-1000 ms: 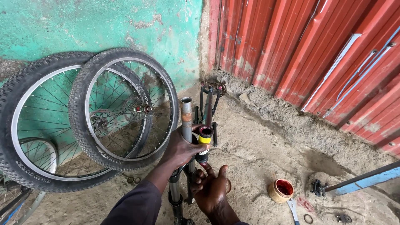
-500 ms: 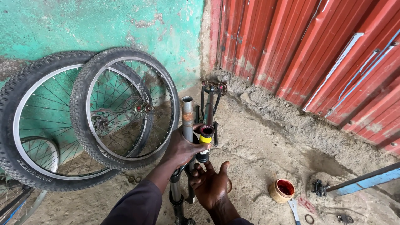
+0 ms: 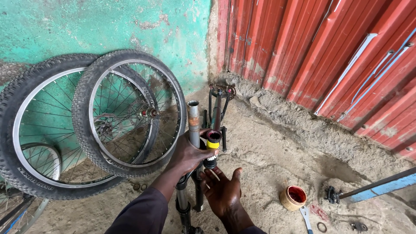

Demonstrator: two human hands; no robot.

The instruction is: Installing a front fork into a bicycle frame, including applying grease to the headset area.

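My left hand [image 3: 187, 155] grips a bicycle suspension fork [image 3: 193, 130] around its crown, holding it upright with the steerer tube pointing up. One fork leg top [image 3: 213, 142] shows a red and yellow cap with a black knob below it. Just under that cap, my right hand [image 3: 223, 190] is palm up with fingers spread, and a small thin pale piece rests near its fingertips. A black bicycle frame part [image 3: 219, 104] stands right behind the fork.
Two bicycle wheels with knobby tyres [image 3: 130, 108] [image 3: 39, 130] lean on the green wall at left. A small tub of red grease [image 3: 293, 197], a spanner [image 3: 306, 216] and small metal parts [image 3: 333, 195] lie on the dirt ground at right. Red corrugated sheeting [image 3: 325, 52] lines the right side.
My right hand has moved from against the fork leg to an open palm held just below the yellow cap. My left hand keeps its grip on the fork.
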